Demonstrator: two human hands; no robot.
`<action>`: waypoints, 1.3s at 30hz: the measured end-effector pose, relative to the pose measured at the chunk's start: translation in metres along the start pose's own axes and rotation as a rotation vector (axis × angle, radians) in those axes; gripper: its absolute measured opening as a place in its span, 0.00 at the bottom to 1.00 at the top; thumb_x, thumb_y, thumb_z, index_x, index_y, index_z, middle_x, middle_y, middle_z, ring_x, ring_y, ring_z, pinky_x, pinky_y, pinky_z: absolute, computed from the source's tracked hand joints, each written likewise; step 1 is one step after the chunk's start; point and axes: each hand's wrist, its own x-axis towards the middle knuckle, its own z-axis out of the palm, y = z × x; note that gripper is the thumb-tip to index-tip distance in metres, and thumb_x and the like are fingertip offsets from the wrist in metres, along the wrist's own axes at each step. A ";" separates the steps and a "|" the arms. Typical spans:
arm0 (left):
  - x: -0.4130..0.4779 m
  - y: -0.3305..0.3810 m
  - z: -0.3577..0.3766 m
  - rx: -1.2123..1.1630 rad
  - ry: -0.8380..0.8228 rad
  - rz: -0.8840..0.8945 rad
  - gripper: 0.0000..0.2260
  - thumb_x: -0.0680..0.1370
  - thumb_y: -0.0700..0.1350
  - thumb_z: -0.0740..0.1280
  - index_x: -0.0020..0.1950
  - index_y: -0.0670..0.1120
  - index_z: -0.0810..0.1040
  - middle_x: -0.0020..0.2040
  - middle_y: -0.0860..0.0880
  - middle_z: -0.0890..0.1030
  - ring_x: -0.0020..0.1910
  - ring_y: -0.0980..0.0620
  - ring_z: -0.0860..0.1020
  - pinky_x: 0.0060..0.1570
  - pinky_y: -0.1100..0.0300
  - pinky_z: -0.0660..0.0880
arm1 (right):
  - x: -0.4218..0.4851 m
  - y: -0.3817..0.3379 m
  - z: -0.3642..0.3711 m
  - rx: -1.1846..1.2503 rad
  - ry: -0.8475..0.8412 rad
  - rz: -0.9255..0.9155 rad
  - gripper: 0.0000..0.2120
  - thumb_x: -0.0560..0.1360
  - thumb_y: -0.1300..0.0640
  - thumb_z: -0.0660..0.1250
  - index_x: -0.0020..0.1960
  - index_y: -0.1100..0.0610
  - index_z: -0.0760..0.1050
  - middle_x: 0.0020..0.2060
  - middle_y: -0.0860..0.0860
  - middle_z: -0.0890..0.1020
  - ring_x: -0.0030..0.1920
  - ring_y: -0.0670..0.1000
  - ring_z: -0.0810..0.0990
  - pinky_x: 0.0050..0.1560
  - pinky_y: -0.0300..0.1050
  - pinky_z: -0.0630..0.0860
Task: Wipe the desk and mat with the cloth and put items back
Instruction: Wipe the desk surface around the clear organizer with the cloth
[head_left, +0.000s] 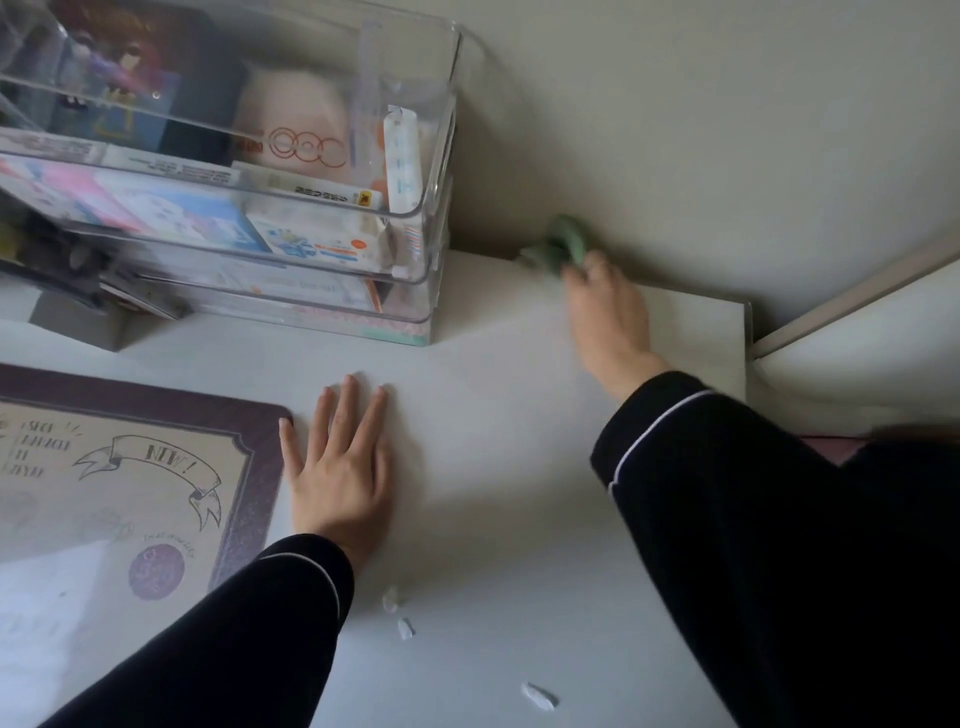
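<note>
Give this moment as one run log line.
step: wiping white desk, back edge | right hand: grips crumpled green cloth | left hand: flat on desk beside purple-bordered mat

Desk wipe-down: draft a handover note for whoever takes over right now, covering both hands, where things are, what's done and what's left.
Left hand: flat on the desk, just right of the mat, holding nothing.
Right hand: holds the cloth at the desk's far edge by the wall, right of the bins; blurred.
Done: cannot tell which areas are wiped.
Left: scraps lie on the near desk; the mat probably needs wiping.
</note>
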 end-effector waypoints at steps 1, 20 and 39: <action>0.000 0.000 0.000 -0.001 0.001 -0.002 0.25 0.78 0.52 0.47 0.76 0.57 0.57 0.78 0.51 0.56 0.77 0.51 0.50 0.73 0.43 0.40 | -0.016 -0.012 0.003 -0.005 -0.028 -0.155 0.16 0.80 0.61 0.50 0.64 0.59 0.70 0.54 0.60 0.75 0.49 0.62 0.76 0.45 0.53 0.74; -0.002 0.005 -0.002 -0.005 -0.006 -0.039 0.26 0.77 0.50 0.49 0.76 0.58 0.57 0.78 0.53 0.53 0.77 0.53 0.48 0.73 0.44 0.38 | -0.108 -0.007 -0.001 0.030 -0.174 -0.877 0.13 0.75 0.61 0.61 0.49 0.50 0.82 0.40 0.52 0.81 0.38 0.54 0.80 0.34 0.43 0.71; -0.003 0.005 -0.001 -0.024 0.013 -0.028 0.26 0.77 0.50 0.49 0.76 0.57 0.58 0.78 0.52 0.55 0.77 0.52 0.50 0.73 0.43 0.40 | -0.083 0.099 -0.011 -0.200 -0.077 -0.259 0.20 0.76 0.65 0.59 0.66 0.55 0.74 0.47 0.62 0.78 0.42 0.64 0.79 0.38 0.55 0.76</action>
